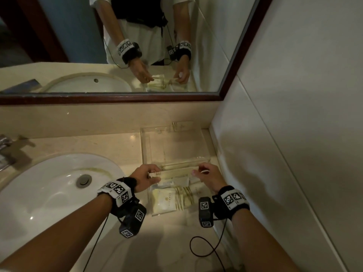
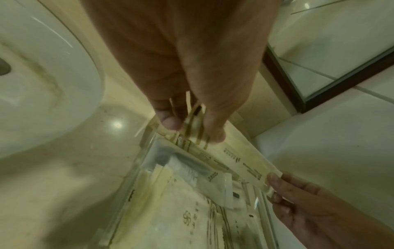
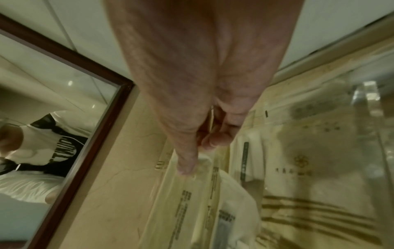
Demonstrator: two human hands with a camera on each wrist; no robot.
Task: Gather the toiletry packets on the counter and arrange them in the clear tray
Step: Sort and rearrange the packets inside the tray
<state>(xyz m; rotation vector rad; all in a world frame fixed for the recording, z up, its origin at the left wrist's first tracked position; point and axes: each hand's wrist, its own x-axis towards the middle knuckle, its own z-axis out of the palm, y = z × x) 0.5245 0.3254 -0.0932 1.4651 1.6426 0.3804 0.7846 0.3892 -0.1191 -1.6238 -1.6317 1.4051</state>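
Cream long packet (image 1: 174, 172) spans fingertip to fingertip, left hand (image 1: 144, 178) pinching one end, right hand (image 1: 208, 176) pinching the other, long axis straight between them, hovering just above the clear tray (image 1: 145, 152) where other packets (image 1: 169, 199) lie.

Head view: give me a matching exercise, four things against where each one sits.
Things:
1. long packet
2. sink
3. clear tray
4. mirror

Places:
A. on the wall above the counter
B. left of the tray
C. pinched at its ends by the left hand and right hand
D. on the counter by the right wall

Pairs: 1-C, 2-B, 3-D, 4-A
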